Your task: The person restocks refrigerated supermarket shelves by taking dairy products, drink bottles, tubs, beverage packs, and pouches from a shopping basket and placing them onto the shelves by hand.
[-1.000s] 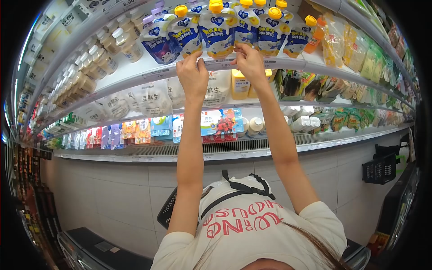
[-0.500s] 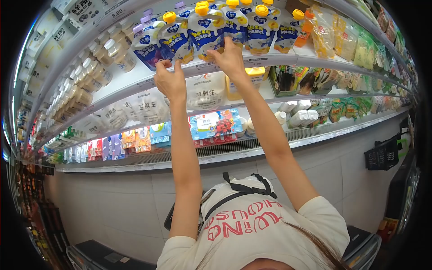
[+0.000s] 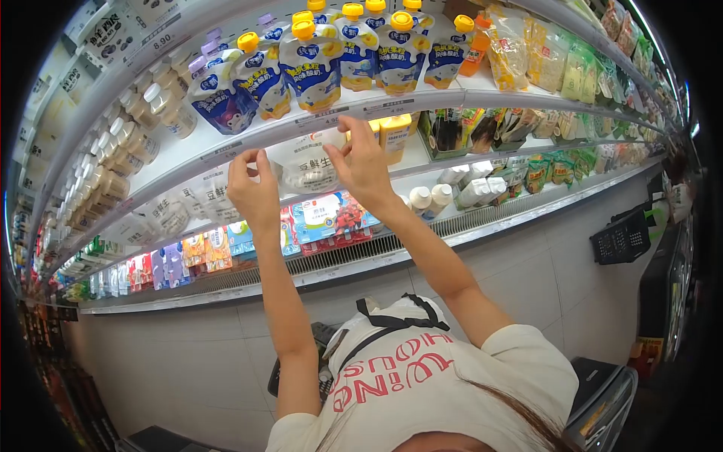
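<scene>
My left hand (image 3: 254, 188) is raised before the shelf edge, fingers curled with a gap between thumb and fingertips, holding nothing. To its right, my right hand (image 3: 363, 169) is lifted with thumb and fingers apart, also empty. Both are below the upper shelf's price rail (image 3: 301, 124). Above them stand upright blue-and-white yogurt pouches with yellow caps, including a front pouch (image 3: 311, 69) and one further right (image 3: 401, 64). At the row's left end is a purple-capped pouch (image 3: 220, 94). Behind my hands is a white package (image 3: 307, 162) with dark lettering.
Small white-capped bottles (image 3: 167, 111) line the shelf on the left. Yellow containers (image 3: 395, 135) stand behind my right hand. Lower down are blue multipacks (image 3: 324, 215) and white bottles (image 3: 439, 197). A black basket (image 3: 621, 237) is at the right.
Both hands have drawn back and down from the pouches, ending below the shelf edge. The pouches remain standing in their row. The view has shifted slightly.
</scene>
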The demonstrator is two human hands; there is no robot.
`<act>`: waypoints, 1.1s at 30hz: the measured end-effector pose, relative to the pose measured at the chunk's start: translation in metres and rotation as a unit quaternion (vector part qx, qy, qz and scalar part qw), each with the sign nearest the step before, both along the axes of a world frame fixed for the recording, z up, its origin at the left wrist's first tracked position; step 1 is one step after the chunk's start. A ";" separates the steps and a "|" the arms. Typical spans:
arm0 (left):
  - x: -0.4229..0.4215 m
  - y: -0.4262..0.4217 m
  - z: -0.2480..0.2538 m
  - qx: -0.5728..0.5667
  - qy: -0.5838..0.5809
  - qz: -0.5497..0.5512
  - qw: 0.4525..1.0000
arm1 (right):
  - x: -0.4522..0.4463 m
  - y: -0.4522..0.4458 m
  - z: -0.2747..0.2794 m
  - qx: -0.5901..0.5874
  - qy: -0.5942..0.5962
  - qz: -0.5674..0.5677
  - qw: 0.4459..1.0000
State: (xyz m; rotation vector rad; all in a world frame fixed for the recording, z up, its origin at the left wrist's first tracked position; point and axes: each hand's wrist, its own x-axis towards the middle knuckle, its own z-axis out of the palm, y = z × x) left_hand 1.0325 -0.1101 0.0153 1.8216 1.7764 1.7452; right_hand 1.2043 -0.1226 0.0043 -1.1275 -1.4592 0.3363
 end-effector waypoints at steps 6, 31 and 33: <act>-0.037 -0.173 -0.144 -0.240 -0.007 0.013 0.971 | 0.033 -0.119 -0.173 -0.262 -0.109 0.169 0.944; 0.079 -0.569 -0.330 -0.782 0.126 0.231 0.565 | 0.129 -0.262 -0.244 -0.355 -0.318 0.344 0.809; 0.082 -0.570 -0.326 -0.773 0.129 0.246 0.571 | 0.128 -0.271 -0.250 -0.348 -0.352 0.370 0.786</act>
